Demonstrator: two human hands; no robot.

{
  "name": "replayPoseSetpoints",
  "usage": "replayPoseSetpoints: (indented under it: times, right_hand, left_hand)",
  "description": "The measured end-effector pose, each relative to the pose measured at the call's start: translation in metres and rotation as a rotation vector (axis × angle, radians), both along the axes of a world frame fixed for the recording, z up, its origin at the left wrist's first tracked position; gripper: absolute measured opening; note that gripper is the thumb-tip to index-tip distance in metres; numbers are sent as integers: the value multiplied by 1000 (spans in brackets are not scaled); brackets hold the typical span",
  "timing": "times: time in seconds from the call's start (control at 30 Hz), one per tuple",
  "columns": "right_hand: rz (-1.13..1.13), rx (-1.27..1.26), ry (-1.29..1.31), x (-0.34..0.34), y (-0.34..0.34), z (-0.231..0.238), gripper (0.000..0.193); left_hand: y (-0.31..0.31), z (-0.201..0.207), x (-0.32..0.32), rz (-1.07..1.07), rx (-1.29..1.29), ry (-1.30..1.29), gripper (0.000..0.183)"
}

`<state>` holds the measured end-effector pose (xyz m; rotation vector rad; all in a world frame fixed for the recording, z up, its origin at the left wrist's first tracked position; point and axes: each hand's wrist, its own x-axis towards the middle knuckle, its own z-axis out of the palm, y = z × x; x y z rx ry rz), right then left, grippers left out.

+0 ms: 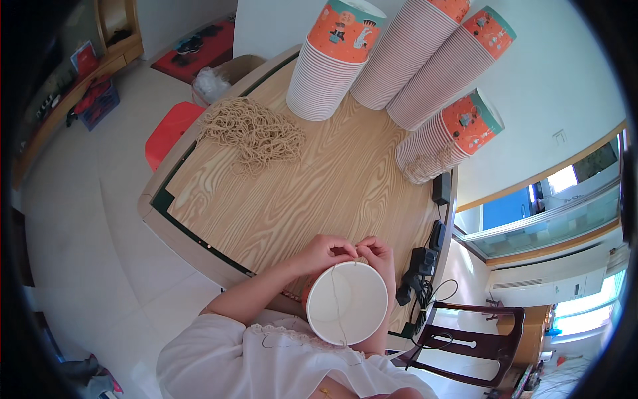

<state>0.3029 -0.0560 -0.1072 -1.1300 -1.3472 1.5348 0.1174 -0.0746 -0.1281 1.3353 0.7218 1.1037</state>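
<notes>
A large paper bucket [365, 307] is held close against my body, its white inside facing up and a bit of orange outer wall showing at the left. A thin cord [338, 302] runs across its mouth from the far rim to the near rim. At the far rim, my left hand [325, 253] pinches the cord between thumb and fingers. Beside it my right hand [377, 255] is also closed on the cord, its forearm passing along the bucket's right side. The fingertips of both hands nearly meet, and the short piece of cord between them is partly hidden.
A tangled heap of tan cords [252, 136] lies at the table's far left. Several tall bucket stacks, one orange-topped [325, 73], stand at the back; a shorter stack [452, 130] has cords by it. Black adapters [423, 261] line the right edge, near a dark chair [468, 342].
</notes>
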Motion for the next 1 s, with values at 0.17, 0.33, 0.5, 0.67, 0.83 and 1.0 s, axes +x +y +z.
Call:
replayPoseSetpoints:
  times: [0.17, 0.33, 0.5, 0.67, 0.83, 1.0]
  right_hand:
    - [-67, -9, -13, 3, -1, -3, 6]
    - [-43, 43, -81, 1, -5, 8, 7]
    - [-50, 63, -220, 1, -6, 10, 4]
    - [3, -25, -238, 4, -10, 12, 3]
    - [-7, 4, -243, 1, -12, 11, 4]
    - [-15, 92, -312, 0, -9, 8, 6]
  left_hand:
    - [1, 2, -2, -4, -14, 37, 8]
    - [1, 4, -3, 4, -7, 39, 8]
    - [-1, 7, -4, -3, -6, 83, 9]
    - [-6, 10, -6, 21, 62, 137, 11]
    - [-9, 8, -5, 69, 93, 139, 10]
    - [-7, 7, -8, 63, 118, 162, 8]
